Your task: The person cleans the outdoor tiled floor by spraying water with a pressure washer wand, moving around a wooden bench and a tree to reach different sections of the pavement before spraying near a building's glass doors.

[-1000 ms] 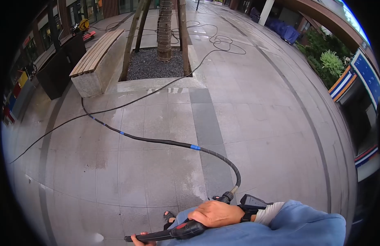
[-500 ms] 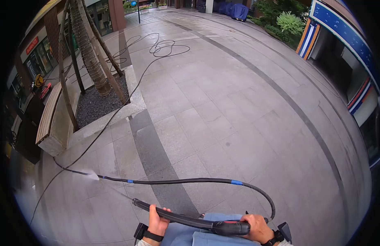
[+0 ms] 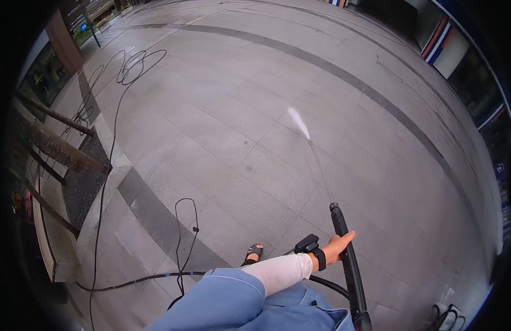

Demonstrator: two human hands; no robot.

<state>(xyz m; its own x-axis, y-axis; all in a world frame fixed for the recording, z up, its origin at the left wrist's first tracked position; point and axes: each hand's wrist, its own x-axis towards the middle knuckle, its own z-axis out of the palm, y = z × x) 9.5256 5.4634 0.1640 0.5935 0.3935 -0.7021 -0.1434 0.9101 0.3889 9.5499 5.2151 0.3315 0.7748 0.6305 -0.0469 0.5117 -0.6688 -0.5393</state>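
1. Far left of the left hand: a slatted bench (image 3: 65,257) stands beside a gravel bed (image 3: 84,190), from which a tree trunk (image 3: 62,146) and wooden props rise.
2. Left of the hand, nearer: a thin cable (image 3: 95,265) runs along the ground from loose coils. A thicker hose (image 3: 189,273) with blue bands crosses beneath a looped cord (image 3: 196,229).
3. Just left of the hand: a sandalled foot (image 3: 255,251) rests on the paving.
4. Ahead of the hand, slightly left: white spray (image 3: 298,122) leaves the nozzle (image 3: 310,142). Spraying is under way, directed ahead over the ground.
5. Left hand (image 3: 335,246): closed around the barrel of the spray wand (image 3: 352,276), which points forward and slightly left. Right hand: out of view; its state cannot be determined.
6. Ahead and to both sides: pale paving (image 3: 261,83), apparently damp, is crossed by a curved dark band (image 3: 376,97).
7. Right of the hand: black tubing (image 3: 445,317) lies low at the edge; farther ahead stands a striped panel (image 3: 436,45) beside dark openings.
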